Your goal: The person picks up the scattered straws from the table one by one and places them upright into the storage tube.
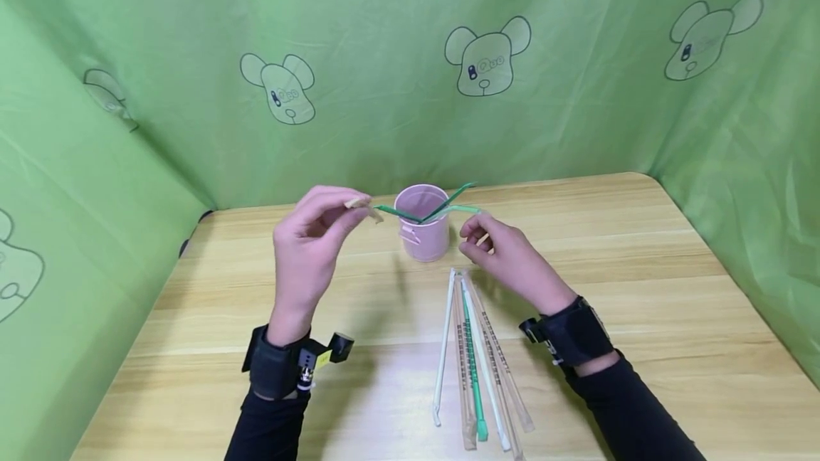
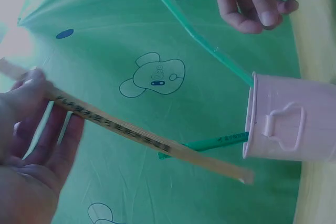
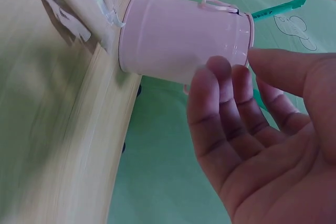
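Note:
My left hand (image 1: 307, 240) is raised to the left of a small pink pail (image 1: 426, 242) and pinches a straw in a brown paper wrapper (image 2: 113, 124) between thumb and fingers. Dark printing runs along that wrapper, and in the left wrist view it slants across in front of a green straw (image 2: 218, 142). Several green straws stand in the pail, leaning outward over its rim; one light green straw (image 1: 464, 209) tilts to the right. Beside the pail's right side is my right hand (image 1: 502, 251), fingers loosely bent and holding nothing. Its fingertips (image 3: 203, 83) overlap the pail in the right wrist view.
A loose fan of wrapped straws (image 1: 493, 361), brown, white and green, lies on the wooden table (image 1: 673, 290) in front of the pail. Green cloth (image 1: 384, 34) with bear-face prints hangs behind and at both sides. A small wire handle (image 2: 286, 129) sits on the pail's side.

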`<state>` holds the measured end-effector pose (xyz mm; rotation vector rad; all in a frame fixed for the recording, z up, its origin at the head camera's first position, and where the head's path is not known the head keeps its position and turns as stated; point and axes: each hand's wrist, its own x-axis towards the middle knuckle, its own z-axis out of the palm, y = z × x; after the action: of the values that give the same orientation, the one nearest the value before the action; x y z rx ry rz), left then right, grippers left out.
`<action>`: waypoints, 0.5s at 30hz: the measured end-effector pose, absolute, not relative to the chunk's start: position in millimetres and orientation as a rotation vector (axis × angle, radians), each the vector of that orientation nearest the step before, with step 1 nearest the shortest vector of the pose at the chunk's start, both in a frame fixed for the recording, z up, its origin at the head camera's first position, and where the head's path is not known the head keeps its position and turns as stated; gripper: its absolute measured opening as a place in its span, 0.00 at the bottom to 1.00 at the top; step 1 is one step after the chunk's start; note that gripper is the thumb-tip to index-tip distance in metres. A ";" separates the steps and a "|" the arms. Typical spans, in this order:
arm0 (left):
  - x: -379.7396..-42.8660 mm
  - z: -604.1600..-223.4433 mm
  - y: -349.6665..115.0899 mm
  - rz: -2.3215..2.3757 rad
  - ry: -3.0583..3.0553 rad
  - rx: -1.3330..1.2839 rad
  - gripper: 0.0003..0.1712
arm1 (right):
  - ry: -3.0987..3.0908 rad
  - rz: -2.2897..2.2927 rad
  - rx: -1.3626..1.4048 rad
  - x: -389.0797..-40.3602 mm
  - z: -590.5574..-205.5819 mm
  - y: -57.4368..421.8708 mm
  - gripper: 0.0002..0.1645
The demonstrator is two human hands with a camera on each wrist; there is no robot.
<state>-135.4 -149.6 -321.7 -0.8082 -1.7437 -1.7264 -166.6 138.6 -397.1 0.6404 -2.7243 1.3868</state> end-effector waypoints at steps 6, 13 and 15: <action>-136.3 -322.0 -146.0 -1.778 -1.578 -0.742 0.10 | -2.746 1.359 0.658 -167.2 -399.0 139.1 0.09; -148.2 -336.8 -134.6 -1.836 -1.696 -0.676 0.10 | -2.798 1.335 0.630 -166.4 -403.4 138.9 0.09; -153.4 -344.2 -130.8 -1.838 -1.760 -0.652 0.09 | -2.824 1.335 0.613 -165.5 -404.5 139.3 0.09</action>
<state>-153.4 -130.8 -344.2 -0.6521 -1.7596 -1.8382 -165.5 139.3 -404.5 0.6126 -2.8237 1.3355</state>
